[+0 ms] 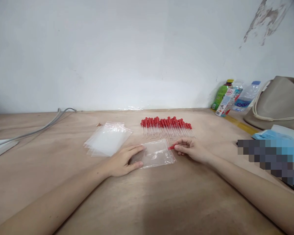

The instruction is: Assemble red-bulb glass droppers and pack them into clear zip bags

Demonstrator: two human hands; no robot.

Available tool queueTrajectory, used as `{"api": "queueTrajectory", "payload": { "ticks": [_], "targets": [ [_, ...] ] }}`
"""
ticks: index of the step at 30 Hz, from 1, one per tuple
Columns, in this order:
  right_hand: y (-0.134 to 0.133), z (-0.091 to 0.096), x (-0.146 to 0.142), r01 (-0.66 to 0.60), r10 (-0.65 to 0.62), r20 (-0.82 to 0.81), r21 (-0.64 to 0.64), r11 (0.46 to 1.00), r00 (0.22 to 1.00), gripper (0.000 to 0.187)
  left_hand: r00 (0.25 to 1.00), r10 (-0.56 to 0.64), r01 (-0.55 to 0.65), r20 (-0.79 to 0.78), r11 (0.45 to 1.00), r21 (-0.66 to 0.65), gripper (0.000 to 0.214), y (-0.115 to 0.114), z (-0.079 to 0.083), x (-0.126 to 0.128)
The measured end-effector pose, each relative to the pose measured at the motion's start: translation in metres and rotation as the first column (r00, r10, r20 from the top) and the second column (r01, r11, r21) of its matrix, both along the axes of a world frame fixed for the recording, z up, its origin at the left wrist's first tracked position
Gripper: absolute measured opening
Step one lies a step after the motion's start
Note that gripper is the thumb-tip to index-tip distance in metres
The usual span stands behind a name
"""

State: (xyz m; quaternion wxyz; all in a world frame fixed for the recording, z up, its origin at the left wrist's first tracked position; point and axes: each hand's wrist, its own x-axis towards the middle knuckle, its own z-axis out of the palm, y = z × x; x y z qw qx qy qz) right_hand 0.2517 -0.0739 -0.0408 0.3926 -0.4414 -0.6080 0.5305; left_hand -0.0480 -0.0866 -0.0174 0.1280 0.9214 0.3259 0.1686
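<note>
A clear zip bag [156,158] lies flat on the wooden table in front of me. My left hand [127,160] rests on its left end, thumb and fingers spread apart and touching the plastic. At the bag's right end, my right hand [189,149] pinches the red bulb of a dropper [171,147]. The dropper's clear tube points left into the bag's opening and shows faintly through the plastic. Just behind the bag, several more droppers [165,125] lie in a row, red bulbs toward the wall. A fanned stack of clear zip bags [107,138] lies beyond my left hand.
Against the wall at the right stand a green bottle [220,95], a drink carton [225,101] and a water bottle [246,96]. Nearer are a beige bag [279,101] and a blue packet [274,134]. A grey cable [42,126] crosses the table at the left.
</note>
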Motion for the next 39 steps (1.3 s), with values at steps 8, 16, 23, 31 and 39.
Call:
{"api": "queueTrajectory", "payload": {
  "ticks": [8,16,23,31,39],
  "targets": [
    [-0.004,0.002,-0.015,-0.076,0.010,0.260,0.246,0.966,0.965,0.025,1.000,0.002,-0.002,0.004,1.000,0.012,0.052,0.002,-0.001,0.001],
    [-0.007,0.006,-0.020,-0.092,0.063,0.172,0.165,0.982,0.983,0.028,1.000,-0.003,0.003,0.011,1.000,0.004,0.054,0.003,-0.001,0.002],
    [-0.004,0.002,-0.025,-0.152,0.067,0.283,0.289,0.945,0.957,0.021,1.000,-0.002,0.002,-0.005,1.000,-0.003,0.055,0.002,0.000,0.002],
    [0.004,0.005,-0.021,-0.035,-0.066,0.327,0.294,0.955,0.943,0.024,1.000,-0.011,0.011,0.011,1.000,-0.021,0.048,0.000,0.002,0.003],
    [0.062,0.032,-0.034,0.148,-0.508,0.486,0.602,0.784,0.711,0.018,0.998,-0.033,0.035,0.048,0.998,-0.054,0.030,-0.001,0.005,0.004]
  ]
}}
